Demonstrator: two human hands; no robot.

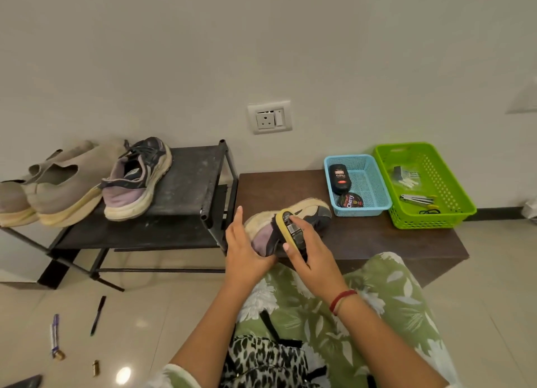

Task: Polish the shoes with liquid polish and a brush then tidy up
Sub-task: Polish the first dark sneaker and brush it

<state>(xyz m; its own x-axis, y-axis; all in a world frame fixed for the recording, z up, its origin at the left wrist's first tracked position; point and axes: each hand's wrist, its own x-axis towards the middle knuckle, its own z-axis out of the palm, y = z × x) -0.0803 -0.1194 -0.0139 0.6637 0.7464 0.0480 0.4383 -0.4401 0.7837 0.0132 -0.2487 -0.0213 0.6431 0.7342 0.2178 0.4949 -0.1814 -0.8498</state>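
A worn purple and dark sneaker (313, 213) with a cream sole lies on its side on the low brown bench (377, 242). My left hand (245, 251) holds its heel end, forefinger raised. My right hand (309, 251) grips a yellow-backed brush (286, 223) and presses it against the sneaker's side. The matching sneaker (136, 178) stands on the black shoe rack (186, 184). A black liquid polish bottle (338, 178) and a round Cherry polish tin (350, 200) lie in the blue basket (374, 181).
A pair of beige slip-on shoes (58, 184) sits at the rack's left. A green basket (453, 190) with small tools stands at the bench's right end. Pens (97, 315) and small items lie on the tiled floor. A wall socket (269, 117) is above.
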